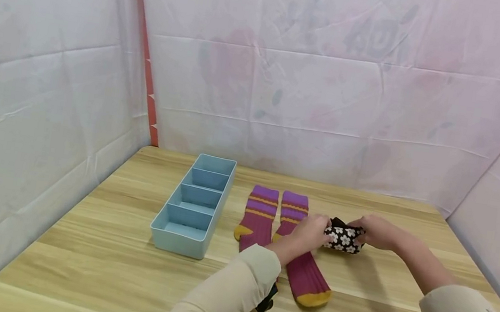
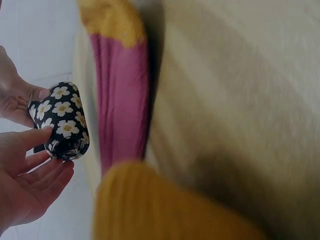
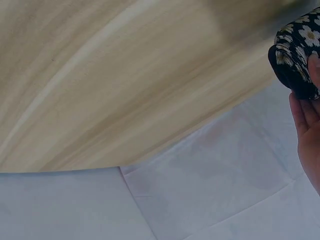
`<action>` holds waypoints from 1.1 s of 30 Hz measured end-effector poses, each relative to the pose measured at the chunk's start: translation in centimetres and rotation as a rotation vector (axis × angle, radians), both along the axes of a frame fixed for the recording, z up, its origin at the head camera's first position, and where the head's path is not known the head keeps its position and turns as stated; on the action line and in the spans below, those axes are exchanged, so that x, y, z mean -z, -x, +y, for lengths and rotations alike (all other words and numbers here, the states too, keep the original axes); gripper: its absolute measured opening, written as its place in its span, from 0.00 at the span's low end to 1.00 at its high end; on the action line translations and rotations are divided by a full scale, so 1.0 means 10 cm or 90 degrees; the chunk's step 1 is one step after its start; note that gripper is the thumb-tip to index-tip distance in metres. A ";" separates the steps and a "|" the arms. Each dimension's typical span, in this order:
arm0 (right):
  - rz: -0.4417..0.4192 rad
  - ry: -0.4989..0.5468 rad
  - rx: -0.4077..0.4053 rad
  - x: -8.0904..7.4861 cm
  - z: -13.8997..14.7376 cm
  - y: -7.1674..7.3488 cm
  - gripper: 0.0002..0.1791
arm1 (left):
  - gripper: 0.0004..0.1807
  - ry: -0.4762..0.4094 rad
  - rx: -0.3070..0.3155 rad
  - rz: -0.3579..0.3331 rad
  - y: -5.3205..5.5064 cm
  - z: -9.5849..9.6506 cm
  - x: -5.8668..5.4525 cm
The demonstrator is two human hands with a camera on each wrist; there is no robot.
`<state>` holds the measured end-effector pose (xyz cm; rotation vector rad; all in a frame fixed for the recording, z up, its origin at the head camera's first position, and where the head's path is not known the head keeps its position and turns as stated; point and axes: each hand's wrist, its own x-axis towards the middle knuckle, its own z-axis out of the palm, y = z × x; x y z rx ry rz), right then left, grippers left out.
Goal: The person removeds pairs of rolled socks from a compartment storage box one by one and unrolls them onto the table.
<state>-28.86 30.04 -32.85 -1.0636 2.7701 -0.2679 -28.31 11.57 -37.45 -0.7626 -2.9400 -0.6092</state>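
A black sock bundle (image 1: 342, 239) with white daisies is rolled into a short cylinder, held just above the table by both hands. My left hand (image 1: 313, 232) grips its left end; in the left wrist view its thumb presses the side, with the fingers underneath. At the opposite end, my right hand (image 1: 373, 231) pinches the roll between thumb and fingers. The right wrist view shows the roll's layered end (image 3: 290, 57) at the upper right edge. Beside my left hand lie two magenta socks, the left one (image 1: 258, 224) partly hidden by my forearm, the right one (image 1: 309, 278) flat with its yellow toe towards me.
A light blue box (image 1: 216, 221) with several compartments in a row stands left of the magenta socks. The wood-grain table (image 1: 111, 243) is bounded by pale fabric walls (image 1: 307, 94) at the back and both sides. A black strap (image 1: 266, 301) shows under my left sleeve.
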 end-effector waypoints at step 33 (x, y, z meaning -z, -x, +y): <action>-0.042 0.134 0.076 0.07 0.22 -0.11 0.11 | 0.13 0.112 0.074 0.030 -0.20 0.16 0.03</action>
